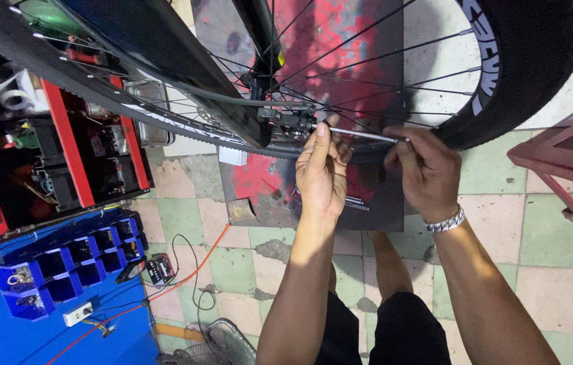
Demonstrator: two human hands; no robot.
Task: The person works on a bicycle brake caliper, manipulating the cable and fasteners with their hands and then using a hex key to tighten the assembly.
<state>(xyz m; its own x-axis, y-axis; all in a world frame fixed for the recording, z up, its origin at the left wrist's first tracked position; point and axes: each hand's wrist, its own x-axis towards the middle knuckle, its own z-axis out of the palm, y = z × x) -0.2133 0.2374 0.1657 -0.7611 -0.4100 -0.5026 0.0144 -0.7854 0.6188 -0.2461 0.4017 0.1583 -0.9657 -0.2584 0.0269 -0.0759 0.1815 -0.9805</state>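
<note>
Your left hand (321, 172) pinches the wheel hub (286, 122); your right hand (425, 169) grips the metal rod (367, 134), only partly seated in the hub.

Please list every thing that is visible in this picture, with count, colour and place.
bicycle wheel: one, black tyre, thin spokes, top
metal rod: one, silver, at the hub, between both hands
metal plate: one, dark with red paint, on the floor under the wheel
tool cabinet: one, red, left
bin rack: one, blue, lower left
cable: one, orange, on the tiled floor
bracelet: one, silver, right wrist
left hand: at the hub
right hand: holding the rod end
</note>
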